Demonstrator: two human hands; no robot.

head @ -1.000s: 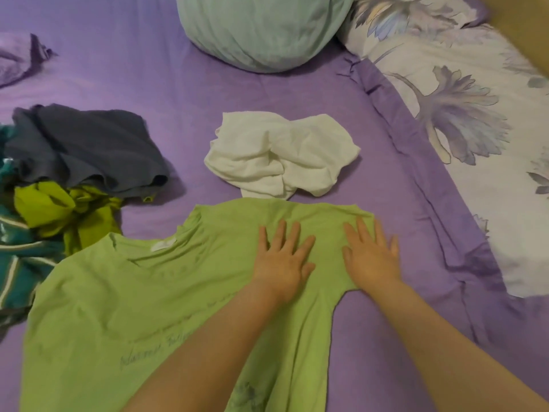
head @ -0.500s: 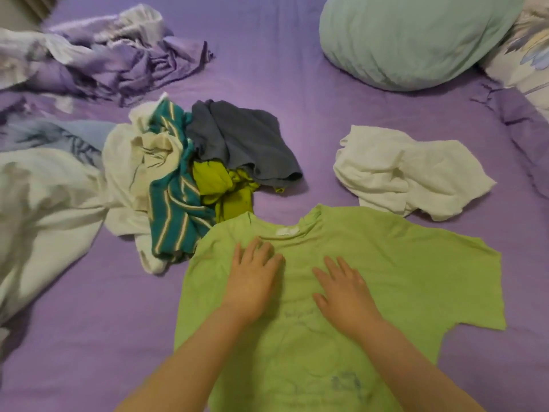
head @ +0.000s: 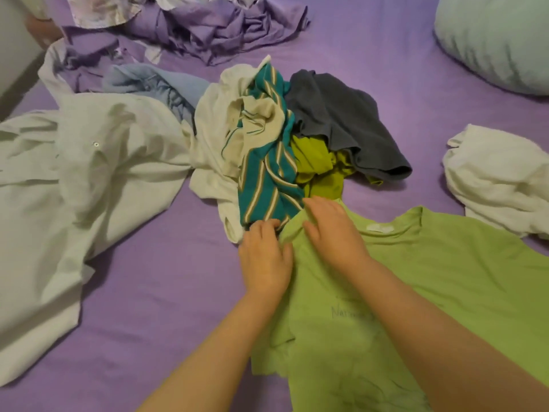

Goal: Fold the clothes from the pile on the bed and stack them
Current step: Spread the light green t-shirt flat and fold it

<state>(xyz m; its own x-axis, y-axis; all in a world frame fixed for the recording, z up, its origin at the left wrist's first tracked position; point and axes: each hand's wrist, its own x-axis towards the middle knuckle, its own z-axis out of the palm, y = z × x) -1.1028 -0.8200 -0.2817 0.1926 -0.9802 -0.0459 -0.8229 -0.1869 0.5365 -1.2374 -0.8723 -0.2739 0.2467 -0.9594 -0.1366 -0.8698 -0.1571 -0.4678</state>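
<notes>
Now that your hands have slid over from the shirt's middle, your left hand and right hand sit at the green t-shirt's left shoulder beside the pile, fingers loosely apart, flat on it mid-bed — so the sleeve fold looks next.

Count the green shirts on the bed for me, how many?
2: a light green shirt spread flat under both hands, and a darker yellow-green one crumpled in the pile beneath the grey garment. More may be hidden.
</notes>
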